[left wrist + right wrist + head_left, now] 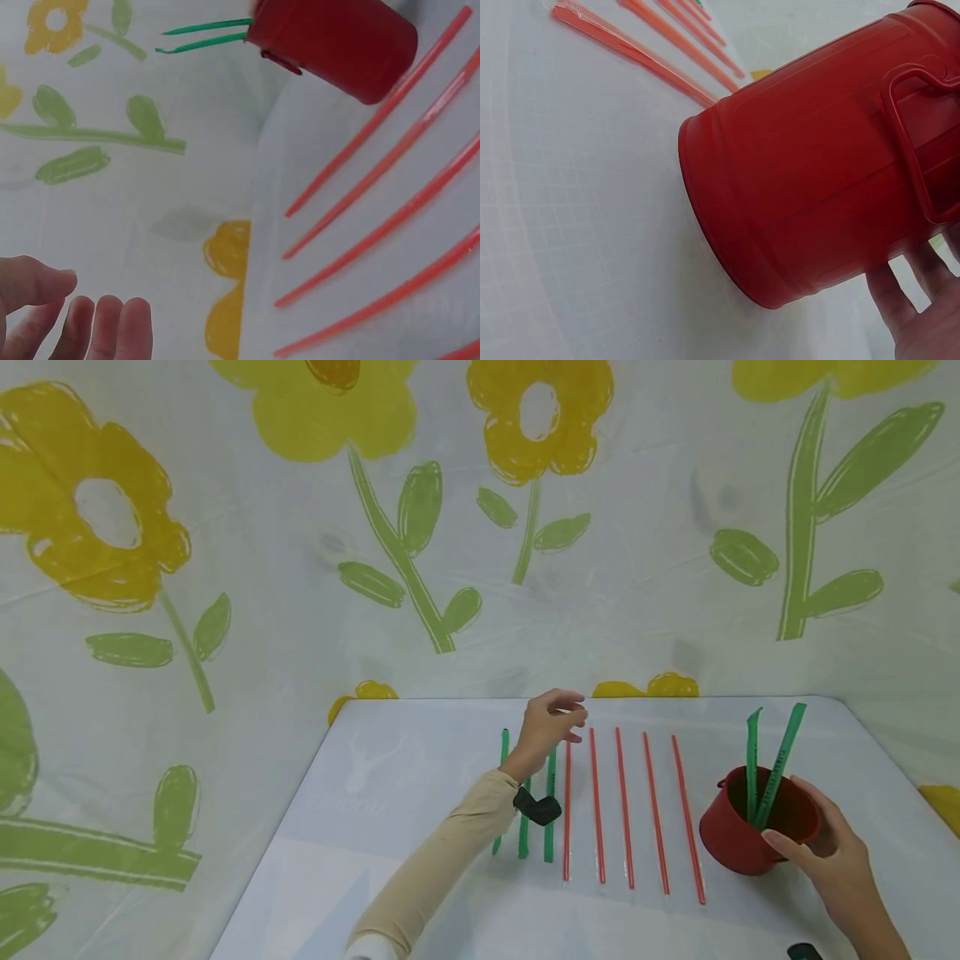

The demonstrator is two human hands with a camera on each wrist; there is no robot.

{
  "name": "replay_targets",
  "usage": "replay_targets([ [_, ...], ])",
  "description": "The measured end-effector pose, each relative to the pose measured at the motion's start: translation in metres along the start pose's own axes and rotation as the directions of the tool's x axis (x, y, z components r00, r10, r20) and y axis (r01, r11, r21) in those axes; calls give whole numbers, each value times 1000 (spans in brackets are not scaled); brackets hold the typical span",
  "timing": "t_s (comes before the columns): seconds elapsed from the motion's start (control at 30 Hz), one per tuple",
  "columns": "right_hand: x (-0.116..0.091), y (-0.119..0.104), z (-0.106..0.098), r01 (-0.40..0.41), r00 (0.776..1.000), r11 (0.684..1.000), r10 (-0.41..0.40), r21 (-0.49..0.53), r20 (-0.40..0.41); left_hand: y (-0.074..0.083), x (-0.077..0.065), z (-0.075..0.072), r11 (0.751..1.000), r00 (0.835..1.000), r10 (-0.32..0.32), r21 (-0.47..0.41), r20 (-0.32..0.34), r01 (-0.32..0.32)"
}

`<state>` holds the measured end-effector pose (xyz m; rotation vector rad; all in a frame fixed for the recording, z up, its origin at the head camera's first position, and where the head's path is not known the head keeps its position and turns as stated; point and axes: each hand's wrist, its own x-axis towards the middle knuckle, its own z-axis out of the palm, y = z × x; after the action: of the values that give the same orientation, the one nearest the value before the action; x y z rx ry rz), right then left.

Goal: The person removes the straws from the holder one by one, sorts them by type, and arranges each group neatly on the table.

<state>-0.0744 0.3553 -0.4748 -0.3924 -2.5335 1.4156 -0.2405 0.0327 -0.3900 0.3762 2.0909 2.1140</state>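
A red metal pot (731,839) with small side handles stands at the right of the table, tilted a little. My right hand (838,856) holds it by its right side, the thumb at the rim and the fingers behind. Two green printed strips (782,760), which look like wrapped straws, stick up out of it. My left hand (549,727) hovers over the far ends of the row, fingers loosely bent with nothing between them. Beneath and beside it lie several green strips (523,839) and several red straws (623,810) in clear wrappers, side by side.
The white table (337,777) ends at a far edge just behind the row. A pale cloth with flower prints (637,568) hangs behind and to the left. Dark camera bands sit on both wrists; the left one (537,807) hangs above the green strips.
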Motion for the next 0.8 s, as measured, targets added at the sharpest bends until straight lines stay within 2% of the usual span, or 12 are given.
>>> replay_targets([
  [0.1, 0, -1, 0, 0, 1000, 1000, 0, 4, -1, 8, 0, 13, 999, 999, 37, -39, 21, -36],
  [0.23, -1, -1, 0, 15, 1000, 1000, -15, 12, -7, -2, 9, 31, 994, 996, 74, -90, 53, -69],
  [0.53, -1, -2, 1, 38, 999, 999, -38, 21, -12, 6, 5, 65, 984, 984, 129, -135, 124, -112],
  [0.8, -1, -1, 0, 42, 999, 999, -42, 14, -9, 10, 0, 91, 982, 981, 126, -158, 145, -103],
])
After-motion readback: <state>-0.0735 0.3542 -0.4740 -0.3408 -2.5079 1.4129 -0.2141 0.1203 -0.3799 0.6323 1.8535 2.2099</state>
